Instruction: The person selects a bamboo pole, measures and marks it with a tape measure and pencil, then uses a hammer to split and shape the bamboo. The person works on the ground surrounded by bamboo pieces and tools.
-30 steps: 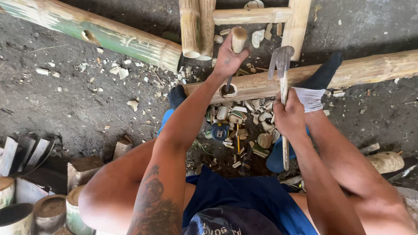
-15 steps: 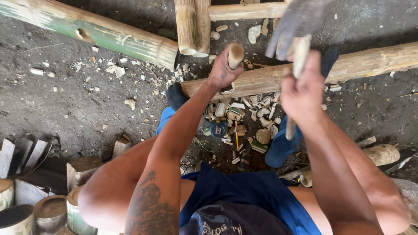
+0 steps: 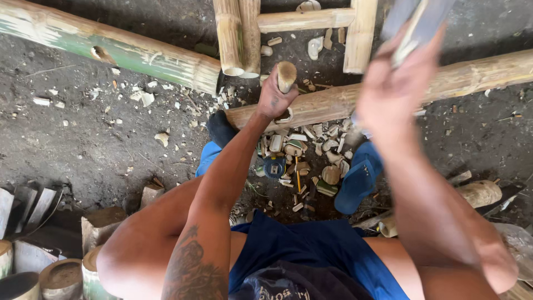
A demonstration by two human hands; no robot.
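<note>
My left hand (image 3: 275, 100) grips a short wooden-handled chisel (image 3: 286, 76) standing upright on a pale bamboo pole (image 3: 472, 75) that lies across the ground. My right hand (image 3: 394, 91) is raised high and blurred, closed around the handle of a hammer (image 3: 419, 22) whose head reaches the top edge of the view. The hammer is up and to the right of the chisel, apart from it. Bamboo chips (image 3: 302, 147) lie heaped below the pole between my feet.
A thick green bamboo trunk (image 3: 111, 47) lies at the upper left. A bamboo frame (image 3: 311, 19) of upright pieces stands behind the pole. A blue sandal (image 3: 355, 180) is under my right leg. Cut bamboo sections (image 3: 55, 275) stand at the lower left on dark dirt.
My right hand has swung the hammer up from beside the pole to high above it. My left hand has stayed on the chisel at the pole.
</note>
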